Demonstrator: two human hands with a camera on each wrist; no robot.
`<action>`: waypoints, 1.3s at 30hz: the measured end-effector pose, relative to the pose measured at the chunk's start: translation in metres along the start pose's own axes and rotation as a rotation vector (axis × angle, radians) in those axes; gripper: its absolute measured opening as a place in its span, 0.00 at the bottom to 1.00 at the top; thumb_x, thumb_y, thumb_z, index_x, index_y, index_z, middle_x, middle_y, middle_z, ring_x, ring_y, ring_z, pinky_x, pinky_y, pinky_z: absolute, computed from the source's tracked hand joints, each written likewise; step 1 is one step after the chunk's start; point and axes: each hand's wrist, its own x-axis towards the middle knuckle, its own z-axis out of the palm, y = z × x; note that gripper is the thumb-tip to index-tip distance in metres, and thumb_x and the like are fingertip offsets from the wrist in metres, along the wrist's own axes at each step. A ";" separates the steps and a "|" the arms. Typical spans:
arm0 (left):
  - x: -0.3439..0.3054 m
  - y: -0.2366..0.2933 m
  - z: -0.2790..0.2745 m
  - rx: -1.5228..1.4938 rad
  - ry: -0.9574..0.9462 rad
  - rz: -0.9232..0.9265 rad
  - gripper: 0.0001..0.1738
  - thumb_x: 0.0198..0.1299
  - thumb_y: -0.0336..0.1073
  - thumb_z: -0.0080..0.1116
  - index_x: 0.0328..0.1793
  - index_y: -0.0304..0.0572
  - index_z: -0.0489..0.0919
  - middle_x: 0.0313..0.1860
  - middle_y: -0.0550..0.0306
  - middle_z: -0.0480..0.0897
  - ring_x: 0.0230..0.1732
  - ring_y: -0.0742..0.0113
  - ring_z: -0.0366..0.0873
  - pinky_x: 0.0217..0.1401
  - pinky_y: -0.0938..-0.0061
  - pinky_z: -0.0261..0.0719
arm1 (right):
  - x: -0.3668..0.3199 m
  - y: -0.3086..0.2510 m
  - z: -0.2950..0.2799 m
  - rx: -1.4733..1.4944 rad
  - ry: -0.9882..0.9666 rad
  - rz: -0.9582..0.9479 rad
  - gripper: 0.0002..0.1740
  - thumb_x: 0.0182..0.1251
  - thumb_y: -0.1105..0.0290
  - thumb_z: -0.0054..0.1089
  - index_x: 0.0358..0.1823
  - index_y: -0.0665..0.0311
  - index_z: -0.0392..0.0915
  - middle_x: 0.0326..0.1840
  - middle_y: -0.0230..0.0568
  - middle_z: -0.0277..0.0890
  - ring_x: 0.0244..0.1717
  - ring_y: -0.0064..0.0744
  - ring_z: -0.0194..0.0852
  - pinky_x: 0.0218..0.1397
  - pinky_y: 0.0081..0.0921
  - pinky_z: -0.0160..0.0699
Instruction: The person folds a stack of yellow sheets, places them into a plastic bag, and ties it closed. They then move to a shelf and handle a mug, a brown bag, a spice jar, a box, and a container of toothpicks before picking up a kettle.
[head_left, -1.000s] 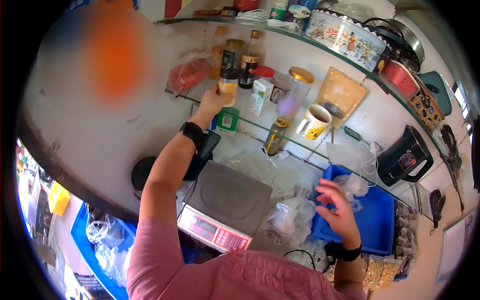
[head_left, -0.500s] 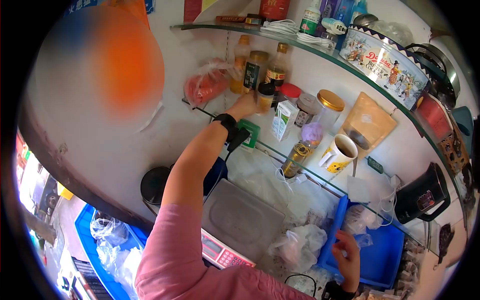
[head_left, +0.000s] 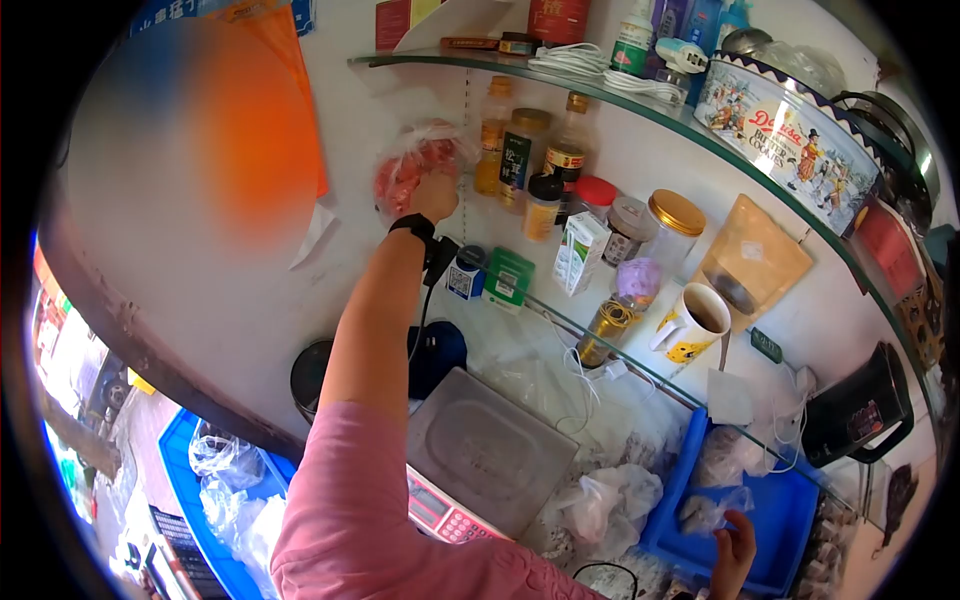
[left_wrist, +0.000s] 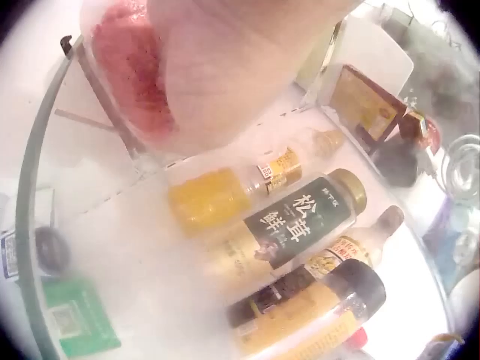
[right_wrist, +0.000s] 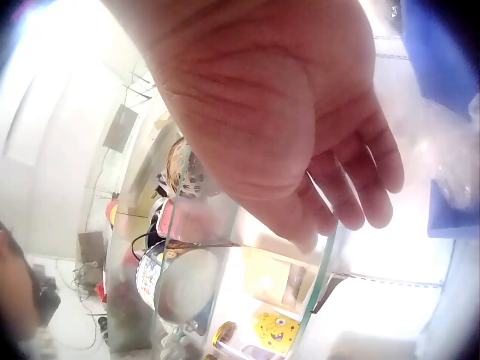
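My left hand (head_left: 437, 196) is up at the glass shelf, against a clear plastic bag of something red (head_left: 405, 172). In the left wrist view its palm covers part of the red bag (left_wrist: 127, 71). Its fingertips are hidden, so I cannot tell whether they grip. Just right of it stands a black-lidded jar (head_left: 543, 208) with a yellow label, in front of a green-labelled jar (head_left: 520, 160) and two bottles. My right hand (head_left: 735, 556) hovers by the blue tray, low on the right; its palm (right_wrist: 277, 112) shows loosely bent fingers holding nothing.
A grey scale (head_left: 490, 450) sits below the shelf, with crumpled plastic bags (head_left: 610, 505) beside the blue tray (head_left: 790, 530). Along the shelf stand a milk carton (head_left: 580, 252), a gold-lidded jar (head_left: 675, 220) and a yellow-white mug (head_left: 690, 325). A black kettle (head_left: 860, 405) is far right.
My left hand has let go of the black-lidded jar, which now stands on the shelf, and has moved left to the red bag. My right hand appears lower in the view.
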 end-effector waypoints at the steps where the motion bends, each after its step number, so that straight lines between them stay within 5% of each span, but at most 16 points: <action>1: -0.004 0.003 -0.004 0.003 -0.001 0.006 0.17 0.49 0.31 0.54 0.47 0.35 0.79 0.56 0.41 0.74 0.57 0.42 0.72 0.56 0.58 0.72 | -0.001 0.004 -0.001 -0.011 -0.006 -0.017 0.19 0.65 0.78 0.53 0.58 0.69 0.72 0.51 0.40 0.77 0.43 0.21 0.72 0.50 0.20 0.71; 4: -0.024 0.013 -0.019 -0.154 0.116 0.061 0.18 0.49 0.31 0.54 0.49 0.40 0.78 0.58 0.43 0.73 0.61 0.45 0.68 0.59 0.56 0.69 | 0.003 0.035 -0.003 -0.015 0.004 -0.041 0.18 0.62 0.78 0.54 0.55 0.70 0.72 0.48 0.41 0.77 0.44 0.24 0.73 0.48 0.20 0.71; 7: -0.054 0.008 -0.026 0.134 0.360 0.169 0.20 0.50 0.33 0.57 0.53 0.46 0.78 0.61 0.46 0.71 0.65 0.45 0.62 0.64 0.53 0.63 | 0.001 0.035 -0.003 -0.029 0.022 -0.026 0.17 0.60 0.76 0.54 0.51 0.71 0.73 0.44 0.40 0.76 0.45 0.25 0.72 0.46 0.19 0.70; 10: -0.066 -0.015 -0.017 0.140 0.573 0.018 0.21 0.51 0.37 0.59 0.55 0.49 0.77 0.63 0.46 0.68 0.67 0.44 0.59 0.67 0.50 0.57 | 0.010 0.031 0.001 -0.072 0.008 -0.056 0.17 0.57 0.77 0.55 0.51 0.69 0.74 0.47 0.39 0.76 0.40 0.24 0.72 0.44 0.20 0.71; 13: -0.064 -0.006 -0.021 -0.011 0.346 -0.177 0.23 0.50 0.35 0.61 0.55 0.56 0.77 0.65 0.42 0.66 0.68 0.42 0.57 0.68 0.52 0.55 | 0.017 0.011 0.011 -0.092 0.014 -0.092 0.17 0.57 0.79 0.55 0.50 0.68 0.76 0.43 0.36 0.78 0.34 0.21 0.71 0.40 0.19 0.71; 15: -0.065 0.026 -0.042 -0.167 0.449 0.145 0.24 0.49 0.37 0.65 0.55 0.53 0.77 0.64 0.40 0.67 0.67 0.41 0.58 0.67 0.52 0.57 | 0.024 -0.003 0.016 0.022 -0.088 -0.096 0.16 0.57 0.79 0.56 0.49 0.68 0.76 0.42 0.35 0.78 0.35 0.20 0.71 0.41 0.18 0.71; 17: -0.077 0.090 -0.086 -0.427 0.348 0.349 0.28 0.46 0.36 0.69 0.57 0.43 0.76 0.63 0.43 0.69 0.65 0.44 0.62 0.66 0.57 0.61 | 0.030 -0.038 0.024 0.101 -0.137 -0.126 0.15 0.58 0.80 0.55 0.48 0.68 0.76 0.42 0.35 0.77 0.36 0.20 0.71 0.42 0.17 0.71; 21: -0.095 0.199 -0.144 -0.655 0.153 0.713 0.34 0.47 0.42 0.69 0.60 0.40 0.72 0.57 0.44 0.74 0.59 0.46 0.70 0.62 0.63 0.67 | 0.048 -0.085 0.044 0.052 -0.173 -0.342 0.16 0.56 0.81 0.56 0.48 0.67 0.76 0.42 0.34 0.77 0.38 0.22 0.73 0.44 0.18 0.71; 24: -0.080 0.256 -0.150 -0.672 0.009 0.670 0.42 0.45 0.44 0.71 0.67 0.41 0.65 0.58 0.42 0.74 0.57 0.47 0.72 0.59 0.62 0.71 | 0.043 -0.102 0.063 0.052 -0.224 -0.438 0.17 0.55 0.81 0.58 0.48 0.67 0.76 0.42 0.35 0.77 0.39 0.24 0.74 0.45 0.20 0.71; 26: -0.063 0.284 -0.158 -0.307 -0.333 0.446 0.47 0.42 0.48 0.72 0.68 0.40 0.63 0.57 0.39 0.74 0.56 0.46 0.74 0.56 0.62 0.73 | 0.043 -0.097 0.071 0.010 -0.272 -0.457 0.17 0.55 0.81 0.59 0.47 0.66 0.76 0.41 0.37 0.77 0.39 0.26 0.75 0.44 0.20 0.72; 33: -0.017 0.319 -0.077 -0.475 -0.246 0.536 0.43 0.44 0.47 0.69 0.67 0.40 0.64 0.56 0.38 0.74 0.54 0.44 0.75 0.57 0.61 0.73 | 0.009 -0.036 0.050 0.028 -0.204 -0.203 0.15 0.56 0.81 0.59 0.46 0.66 0.77 0.41 0.36 0.79 0.37 0.24 0.75 0.43 0.21 0.73; 39: -0.035 0.304 -0.097 -0.611 -0.050 0.552 0.37 0.46 0.44 0.67 0.64 0.43 0.68 0.55 0.39 0.74 0.56 0.43 0.73 0.57 0.58 0.74 | -0.006 -0.010 0.020 0.030 -0.123 -0.068 0.14 0.57 0.81 0.57 0.47 0.67 0.77 0.42 0.34 0.79 0.38 0.20 0.72 0.44 0.19 0.72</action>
